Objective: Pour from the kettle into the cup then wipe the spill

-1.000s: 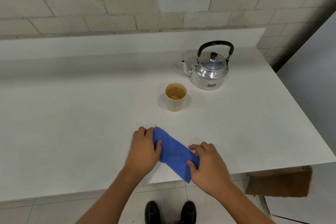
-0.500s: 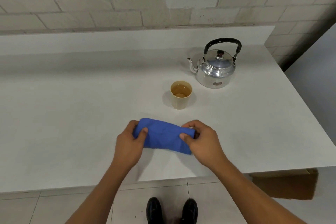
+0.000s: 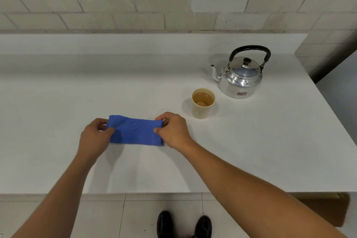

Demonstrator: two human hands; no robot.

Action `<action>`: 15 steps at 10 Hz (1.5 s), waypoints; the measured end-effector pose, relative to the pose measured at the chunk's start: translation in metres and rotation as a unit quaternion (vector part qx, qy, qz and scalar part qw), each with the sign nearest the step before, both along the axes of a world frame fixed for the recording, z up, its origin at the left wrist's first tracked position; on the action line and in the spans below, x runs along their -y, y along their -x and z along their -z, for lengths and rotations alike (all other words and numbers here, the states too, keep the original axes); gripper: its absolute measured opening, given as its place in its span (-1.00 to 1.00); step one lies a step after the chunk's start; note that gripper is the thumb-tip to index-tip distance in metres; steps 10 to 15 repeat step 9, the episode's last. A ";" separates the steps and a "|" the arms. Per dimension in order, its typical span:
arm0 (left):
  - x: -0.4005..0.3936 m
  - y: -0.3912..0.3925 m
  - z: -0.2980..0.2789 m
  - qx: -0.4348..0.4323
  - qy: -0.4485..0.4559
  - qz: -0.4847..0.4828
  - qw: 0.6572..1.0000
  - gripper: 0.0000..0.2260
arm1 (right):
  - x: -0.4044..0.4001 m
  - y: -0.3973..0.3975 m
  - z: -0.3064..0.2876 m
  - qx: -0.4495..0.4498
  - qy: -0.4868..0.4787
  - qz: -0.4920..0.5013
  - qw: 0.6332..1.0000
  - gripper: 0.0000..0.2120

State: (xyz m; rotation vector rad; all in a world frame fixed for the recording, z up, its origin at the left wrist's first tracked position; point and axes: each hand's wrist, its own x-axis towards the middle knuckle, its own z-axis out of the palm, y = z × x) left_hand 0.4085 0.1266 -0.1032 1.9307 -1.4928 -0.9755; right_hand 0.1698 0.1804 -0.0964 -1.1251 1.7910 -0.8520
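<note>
I'm looking down at the white counter [image 3: 58, 121], and both hands are on the blue cloth [image 3: 135, 131], which lies folded into a flat band on the counter. My left hand [image 3: 95, 137] pinches the cloth's left end between thumb and fingers, and my right hand [image 3: 172, 130] pinches the right end the same way, so the cloth is stretched between them. The cup [image 3: 202, 103] stands upright just beyond and to the right of my right hand, not touching it, with brownish liquid inside. The kettle [image 3: 240, 77] sits upright behind the cup, near it, lid on, black handle raised, spout pointing left. I can't make out any spill on the counter from here.
</note>
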 end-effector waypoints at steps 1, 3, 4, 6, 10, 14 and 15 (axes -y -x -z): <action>0.005 -0.011 0.004 0.033 -0.008 -0.002 0.999 -0.82 | 0.008 -0.007 0.006 -0.032 0.004 -0.010 0.999 -0.80; 0.003 -0.016 0.009 0.103 0.001 0.024 0.994 -0.79 | 0.013 -0.010 0.015 -0.096 0.005 -0.043 0.994 -0.75; 0.000 -0.015 0.011 0.123 0.003 0.037 0.992 -0.76 | 0.010 -0.009 0.017 -0.142 0.024 -0.063 0.988 -0.70; -0.002 -0.007 0.005 0.166 0.048 0.042 0.984 -0.54 | 0.000 -0.004 0.015 -0.186 0.060 -0.101 0.976 -0.82; -0.036 0.030 0.006 0.141 0.163 0.240 0.946 -0.76 | -0.034 0.018 0.002 -0.118 0.040 -0.124 0.984 -0.84; -0.036 0.030 0.006 0.141 0.163 0.240 0.946 -0.76 | -0.034 0.018 0.002 -0.118 0.040 -0.124 0.984 -0.84; -0.036 0.030 0.006 0.141 0.163 0.240 0.946 -0.76 | -0.034 0.018 0.002 -0.118 0.040 -0.124 0.984 -0.84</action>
